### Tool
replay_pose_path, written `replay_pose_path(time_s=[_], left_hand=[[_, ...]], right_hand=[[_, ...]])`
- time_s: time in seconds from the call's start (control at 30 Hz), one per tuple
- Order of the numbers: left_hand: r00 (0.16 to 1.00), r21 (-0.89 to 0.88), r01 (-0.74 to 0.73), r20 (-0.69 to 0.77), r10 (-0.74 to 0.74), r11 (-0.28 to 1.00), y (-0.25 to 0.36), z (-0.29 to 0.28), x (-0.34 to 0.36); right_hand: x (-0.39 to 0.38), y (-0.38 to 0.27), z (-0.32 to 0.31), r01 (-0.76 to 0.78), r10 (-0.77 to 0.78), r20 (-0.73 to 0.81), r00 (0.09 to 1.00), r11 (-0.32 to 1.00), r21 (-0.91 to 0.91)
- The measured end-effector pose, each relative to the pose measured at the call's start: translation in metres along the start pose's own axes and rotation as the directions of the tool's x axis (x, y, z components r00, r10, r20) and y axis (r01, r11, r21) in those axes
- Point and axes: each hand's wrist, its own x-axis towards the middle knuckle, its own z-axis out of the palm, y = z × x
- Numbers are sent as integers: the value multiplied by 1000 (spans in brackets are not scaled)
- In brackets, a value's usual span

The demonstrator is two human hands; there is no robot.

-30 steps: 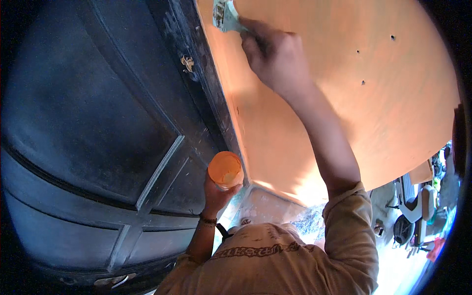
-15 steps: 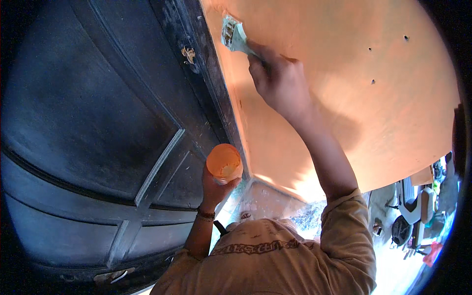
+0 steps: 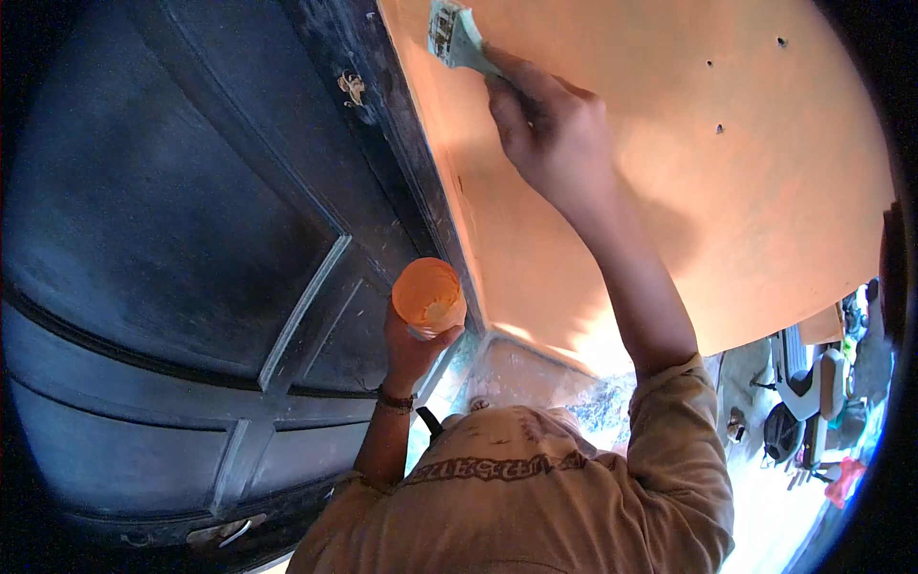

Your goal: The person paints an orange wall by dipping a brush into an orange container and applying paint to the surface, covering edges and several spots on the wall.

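My right hand (image 3: 550, 134) grips a paintbrush (image 3: 454, 36) with a pale green handle, its head at the orange-painted wall (image 3: 765, 191) high up, close beside the dark door frame (image 3: 402, 163). The wall shows small dark holes toward the upper right. My left hand (image 3: 411, 354) is wrapped round a cup (image 3: 428, 292) with orange paint inside, held lower down by the same frame. A dark panelled door (image 3: 163, 191) fills the left side. Whether the bristles touch the wall exactly is hard to tell.
At the door's bottom is a metal handle (image 3: 225, 536). A pale, stained ledge or floor (image 3: 516, 373) lies below the wall. At the right edge sits clutter (image 3: 813, 402): a dark rounded object, pale plastic pieces and a red item, too distorted to identify.
The brush moved down along the wall, then a little back up. The whole view has shifted slightly, so door and cup appear higher. My left hand still holds the cup.
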Motion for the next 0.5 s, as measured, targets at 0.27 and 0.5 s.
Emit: replay_pose_path(time_s=[0.27, 0.5], left_hand=[[999, -2, 44, -1, -44, 999, -8, -2, -5], [998, 49, 60, -12, -60, 997, 0, 2, -4]], right_hand=[[-31, 24, 24, 21, -23, 48, 999, 999, 37], [-40, 29, 23, 49, -52, 54, 997, 997, 51]])
